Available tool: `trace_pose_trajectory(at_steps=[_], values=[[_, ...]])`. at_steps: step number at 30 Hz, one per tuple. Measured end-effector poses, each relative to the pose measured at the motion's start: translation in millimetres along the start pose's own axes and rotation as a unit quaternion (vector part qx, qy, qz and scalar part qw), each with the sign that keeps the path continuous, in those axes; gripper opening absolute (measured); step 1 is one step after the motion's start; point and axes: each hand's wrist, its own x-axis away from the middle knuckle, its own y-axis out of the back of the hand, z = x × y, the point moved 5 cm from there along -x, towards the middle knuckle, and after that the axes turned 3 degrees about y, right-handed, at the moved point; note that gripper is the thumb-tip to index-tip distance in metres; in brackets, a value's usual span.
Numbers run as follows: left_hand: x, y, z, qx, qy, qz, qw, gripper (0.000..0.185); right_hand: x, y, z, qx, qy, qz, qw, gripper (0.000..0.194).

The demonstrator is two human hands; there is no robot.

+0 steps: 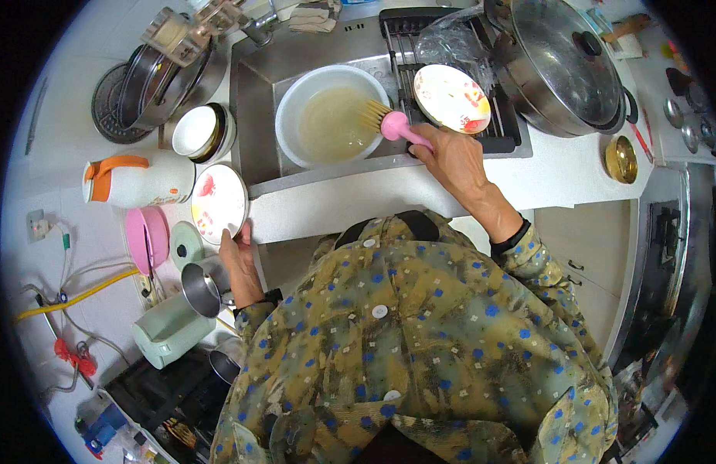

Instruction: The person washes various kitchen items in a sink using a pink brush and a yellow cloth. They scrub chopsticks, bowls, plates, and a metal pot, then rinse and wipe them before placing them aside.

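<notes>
My right hand grips the pink handle of a scrubbing brush. Its yellowish bristles reach over the right side of a white plastic basin, which stands in the steel sink and holds cloudy water. On the left, the fingers of my left hand pinch the near rim of a white floral plate above the counter; whether more plates lie beneath it, I cannot tell. Another floral plate rests on the black drying rack, just beyond my right hand.
A large lidded steel pot stands right of the rack, with a gold-coloured bowl nearer me. Stacked bowls, a white thermos jug and steel pans crowd the left. A steel cup sits close to my left wrist.
</notes>
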Motion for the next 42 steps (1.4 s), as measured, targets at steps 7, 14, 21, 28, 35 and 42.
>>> trace_pose_trajectory(at_steps=[7, 14, 21, 28, 35, 42], values=[[43.3, -42.1, -0.8, 0.104, 0.185, -0.027, 0.977, 0.031, 12.9, 23.7, -19.7, -0.050, -0.070, -0.073, 0.994, 0.029], [135.0, -232.5, 42.1, -0.076, 0.305, 0.366, 0.876, 0.026, 36.2, 63.0, -55.9, -0.057, -0.173, -0.152, 0.972, 0.029], [185.6, -355.0, 168.1, -0.161, 0.412, 0.405, 0.800, 0.030, 65.3, 88.4, -61.9, -0.072, -0.241, -0.188, 0.950, 0.031], [171.3, -386.3, 225.0, -0.258, 0.349, 0.350, 0.830, 0.033, 98.4, 91.1, -62.5, -0.092, -0.290, -0.203, 0.931, 0.031], [170.9, -386.7, 217.2, -0.248, 0.337, 0.356, 0.836, 0.037, 97.3, 91.6, -58.3, -0.083, -0.281, -0.217, 0.931, 0.030], [167.0, -345.9, 164.3, -0.194, 0.340, 0.446, 0.804, 0.037, 73.0, 105.7, -40.2, -0.116, -0.251, -0.229, 0.933, 0.030]])
